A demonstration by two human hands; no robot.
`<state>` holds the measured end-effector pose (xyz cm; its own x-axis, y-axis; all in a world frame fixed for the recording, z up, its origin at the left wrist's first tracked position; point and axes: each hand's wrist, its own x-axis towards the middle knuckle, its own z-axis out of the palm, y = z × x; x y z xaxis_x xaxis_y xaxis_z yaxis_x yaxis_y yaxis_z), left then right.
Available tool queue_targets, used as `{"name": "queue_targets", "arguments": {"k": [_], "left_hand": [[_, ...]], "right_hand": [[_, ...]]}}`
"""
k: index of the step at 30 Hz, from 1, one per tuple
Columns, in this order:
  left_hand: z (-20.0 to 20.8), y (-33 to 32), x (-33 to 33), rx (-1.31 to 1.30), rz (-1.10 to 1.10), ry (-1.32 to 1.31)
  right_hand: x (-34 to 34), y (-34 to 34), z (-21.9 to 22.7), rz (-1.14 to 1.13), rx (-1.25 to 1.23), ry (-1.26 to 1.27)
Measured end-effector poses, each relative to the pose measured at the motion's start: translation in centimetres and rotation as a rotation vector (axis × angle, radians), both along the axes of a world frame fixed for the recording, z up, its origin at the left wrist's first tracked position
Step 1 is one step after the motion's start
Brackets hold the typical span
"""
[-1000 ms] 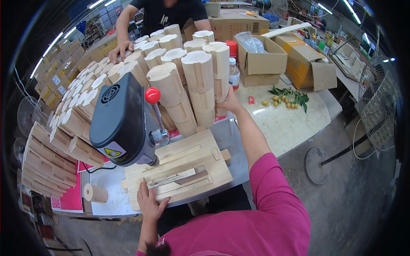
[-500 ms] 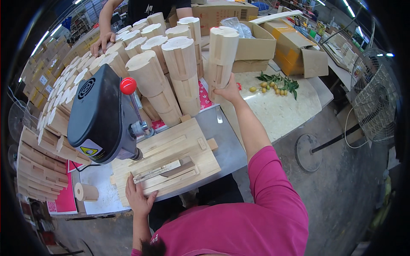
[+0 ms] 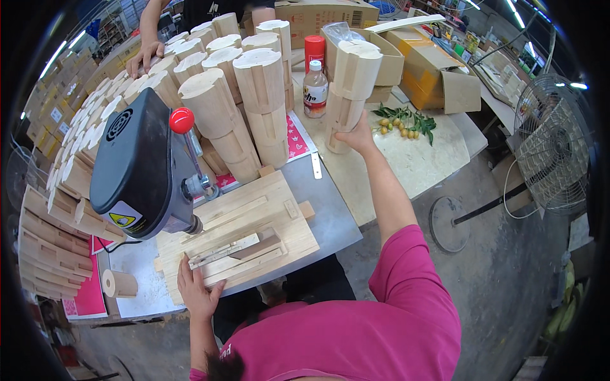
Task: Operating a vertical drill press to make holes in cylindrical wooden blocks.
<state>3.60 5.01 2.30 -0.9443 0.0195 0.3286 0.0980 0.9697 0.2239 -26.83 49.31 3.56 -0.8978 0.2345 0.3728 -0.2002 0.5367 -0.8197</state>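
My right hand [image 3: 357, 137] grips the lower part of a tall stack of notched pale wooden cylinders [image 3: 348, 89] standing on the stone slab. My left hand [image 3: 198, 293] rests flat on the near edge of a wooden jig board [image 3: 238, 235] under the black drill press [image 3: 136, 166] with its red-knobbed lever [image 3: 182, 120]. More stacked wooden cylinders [image 3: 254, 101] stand just behind the jig.
Rows of cut wooden blocks [image 3: 63, 190] fill the left side. Another person's hand [image 3: 141, 57] rests on cylinders at the back. A bottle [image 3: 315, 90], a red can [image 3: 314, 49], cardboard boxes [image 3: 438, 76], small yellow fruit [image 3: 406, 122] and a floor fan [image 3: 554, 146] lie to the right.
My right hand has shifted the cylinder stack to the right, apart from the other stacks. My left hand stays on the jig board. The view has tilted.
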Motion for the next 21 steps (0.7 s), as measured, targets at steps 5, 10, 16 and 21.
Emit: {"name": "queue_targets", "arguments": {"k": [5,10,16,21], "left_hand": [[0.0,0.0,-0.1,0.005,0.002,-0.005],[0.0,0.0,0.0,-0.004,0.016,-0.005],[0.1,0.1,-0.1,-0.003,0.007,-0.004],[0.2,0.1,-0.2,0.005,0.003,-0.019]], "right_hand": [[2.0,2.5,0.7,-0.050,0.020,-0.009],[3.1,3.7,0.6,-0.107,-0.020,-0.022],[3.3,3.9,0.7,-0.090,-0.005,-0.015],[3.9,4.0,0.3,-0.078,-0.103,-0.013]]}}
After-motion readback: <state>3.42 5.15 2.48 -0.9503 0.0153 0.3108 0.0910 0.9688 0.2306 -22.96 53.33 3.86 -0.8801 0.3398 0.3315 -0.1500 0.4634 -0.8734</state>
